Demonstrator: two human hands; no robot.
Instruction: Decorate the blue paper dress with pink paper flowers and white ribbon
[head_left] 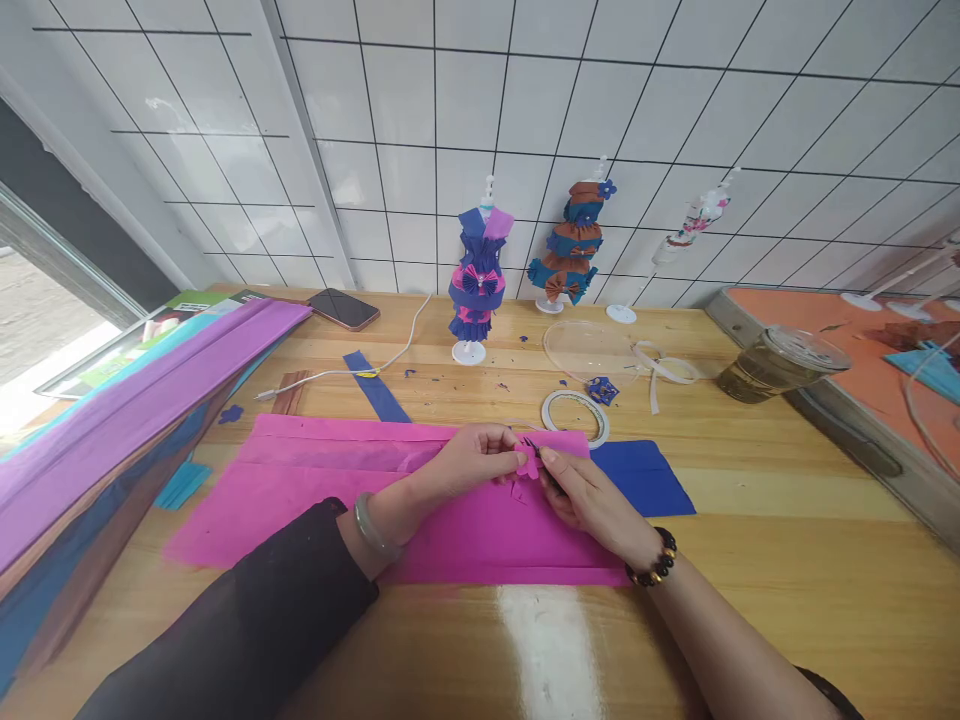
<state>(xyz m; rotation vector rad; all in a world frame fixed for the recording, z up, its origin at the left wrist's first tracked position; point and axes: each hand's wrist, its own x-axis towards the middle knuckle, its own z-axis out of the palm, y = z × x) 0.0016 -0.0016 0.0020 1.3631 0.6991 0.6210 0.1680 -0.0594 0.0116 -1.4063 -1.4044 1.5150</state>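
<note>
My left hand [480, 455] pinches a small pink paper piece [529, 463] with a scalloped, flower-like edge between thumb and fingers. Closed around small dark scissors [553, 483], my right hand [589, 500] meets it from the right; the blades are at the piece's edge and most of the handle is hidden in the palm. Beneath both hands a large folded sheet of pink crepe paper [322, 510] is spread on the wooden table. A few tiny pink scraps lie on the sheet just below the fingers.
Behind stand dressed mannequins, one purple and pink [478, 280], one brown and teal [574, 250]. Around the hands lie a tape roll [551, 410], blue paper [645, 480] and a white cable [337, 372]. A lidded cup [780, 365] is at right, a phone [343, 309] at back left.
</note>
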